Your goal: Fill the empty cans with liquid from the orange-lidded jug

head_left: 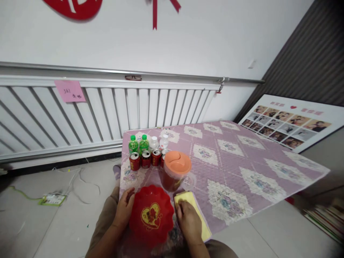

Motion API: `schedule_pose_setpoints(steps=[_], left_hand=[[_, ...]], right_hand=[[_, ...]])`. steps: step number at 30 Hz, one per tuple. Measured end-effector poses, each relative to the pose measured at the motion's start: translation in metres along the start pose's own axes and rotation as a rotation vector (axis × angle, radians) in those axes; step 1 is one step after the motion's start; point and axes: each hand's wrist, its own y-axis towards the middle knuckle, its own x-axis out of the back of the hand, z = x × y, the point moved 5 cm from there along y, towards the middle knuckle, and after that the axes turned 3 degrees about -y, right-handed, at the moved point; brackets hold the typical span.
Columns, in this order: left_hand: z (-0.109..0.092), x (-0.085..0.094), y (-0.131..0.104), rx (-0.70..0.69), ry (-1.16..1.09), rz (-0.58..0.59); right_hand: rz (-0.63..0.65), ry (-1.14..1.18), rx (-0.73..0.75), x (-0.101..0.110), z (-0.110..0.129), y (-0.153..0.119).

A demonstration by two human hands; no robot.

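Observation:
A red scalloped plate with a gold heart design lies in front of me at the near edge of the covered table. My left hand is closed on its left rim; some of the fingers are hidden. To the right of the plate, a folded yellow cloth lies on the tablecloth. My right hand is on it, fingers curled and closed on its upper part. Just beyond stands a clear pitcher with an orange lid, brownish in its lower part.
Behind the pitcher stand several red cans, two green-capped bottles and two white-capped bottles. A purple floral tablecloth covers the table. A white radiator lines the wall. A photo board leans at right; a power strip lies on the floor.

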Motion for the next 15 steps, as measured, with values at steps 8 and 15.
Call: schedule_pose_setpoints(steps=[8,15], left_hand=[[0.01,0.008,0.0,-0.019,0.124,-0.02],[0.03,0.012,0.005,0.001,0.207,-0.028]], right_hand=[[-0.032,-0.064,0.0,-0.007,0.001,-0.006],[-0.039,-0.008,-0.037,-0.01,-0.002,-0.012]])
